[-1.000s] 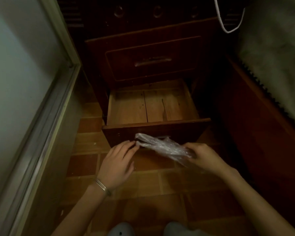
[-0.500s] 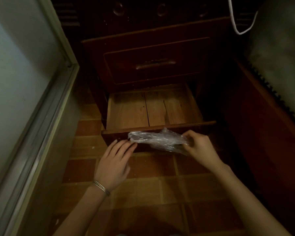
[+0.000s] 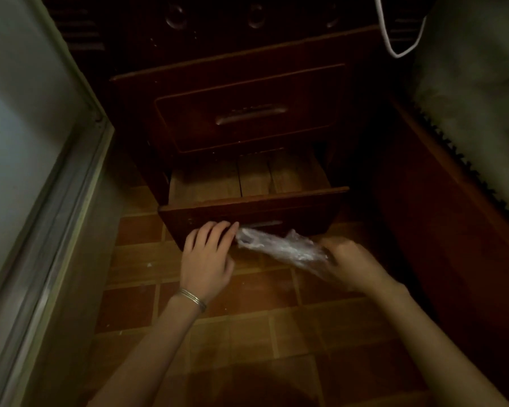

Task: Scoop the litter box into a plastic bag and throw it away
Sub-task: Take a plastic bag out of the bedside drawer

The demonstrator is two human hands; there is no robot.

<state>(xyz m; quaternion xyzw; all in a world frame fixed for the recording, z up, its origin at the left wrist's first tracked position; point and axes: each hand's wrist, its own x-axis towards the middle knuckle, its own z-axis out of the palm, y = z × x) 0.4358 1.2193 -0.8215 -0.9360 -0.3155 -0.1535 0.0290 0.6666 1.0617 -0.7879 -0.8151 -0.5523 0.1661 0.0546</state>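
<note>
A crumpled clear plastic bag (image 3: pixel 279 248) is held in my right hand (image 3: pixel 351 267), low in front of a dark wooden nightstand. My left hand (image 3: pixel 207 257), with a thin bracelet at the wrist, lies flat with fingers together against the front panel of the bottom drawer (image 3: pixel 247 211). Its fingertips touch the left end of the bag. The drawer stands partly open and its bare wooden bottom shows, with nothing in it. No litter box is in view.
The shut upper drawer (image 3: pixel 247 116) sits above. A pale door or wall with a metal frame (image 3: pixel 56 201) runs along the left. A wooden bed frame (image 3: pixel 453 230) with bedding is on the right. A white cable (image 3: pixel 400 39) hangs at top right. Tiled floor lies underneath.
The bottom drawer has slid inward, showing less of its inside. My left hand has moved forward onto the drawer front. My right hand still holds the bag.
</note>
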